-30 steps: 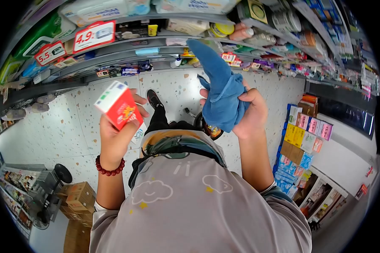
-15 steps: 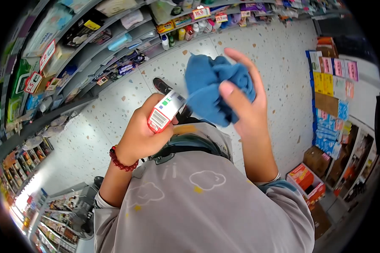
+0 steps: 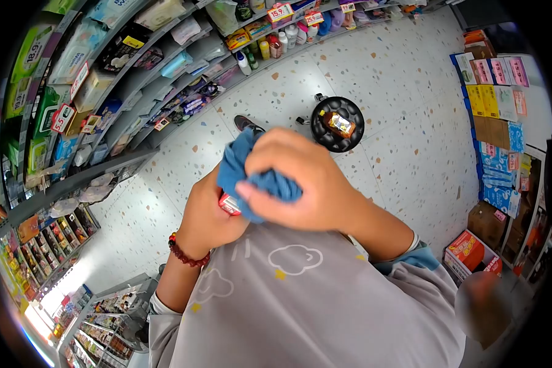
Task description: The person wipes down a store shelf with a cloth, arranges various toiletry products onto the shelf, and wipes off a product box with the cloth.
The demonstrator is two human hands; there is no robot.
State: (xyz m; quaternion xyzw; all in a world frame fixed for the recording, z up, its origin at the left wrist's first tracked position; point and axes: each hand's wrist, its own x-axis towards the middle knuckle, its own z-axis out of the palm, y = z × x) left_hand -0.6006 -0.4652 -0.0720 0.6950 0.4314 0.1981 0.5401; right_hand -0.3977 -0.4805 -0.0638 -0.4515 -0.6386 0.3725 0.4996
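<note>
In front of my chest, my left hand [image 3: 203, 211] is closed around a small box [image 3: 229, 205]. Only the box's red and white end shows, the rest being covered by a crumpled blue cloth [image 3: 234, 161]. My right hand [image 3: 303, 178] grips the cloth and presses it over the box, thumb on the near side. Both hands are close together, the cloth lying between them.
A round black stool [image 3: 320, 136] with a shiny packet [image 3: 340, 125] on it stands on the speckled floor [image 3: 405, 110] ahead. Stocked shelves [image 3: 147, 101] curve along the left and far side. Stacked boxes [image 3: 497, 138] and a red carton [image 3: 469, 251] are on the right.
My right hand has brought the cloth down and left onto the box in my left hand. The view has shifted, and the black stool now shows beyond my hands.
</note>
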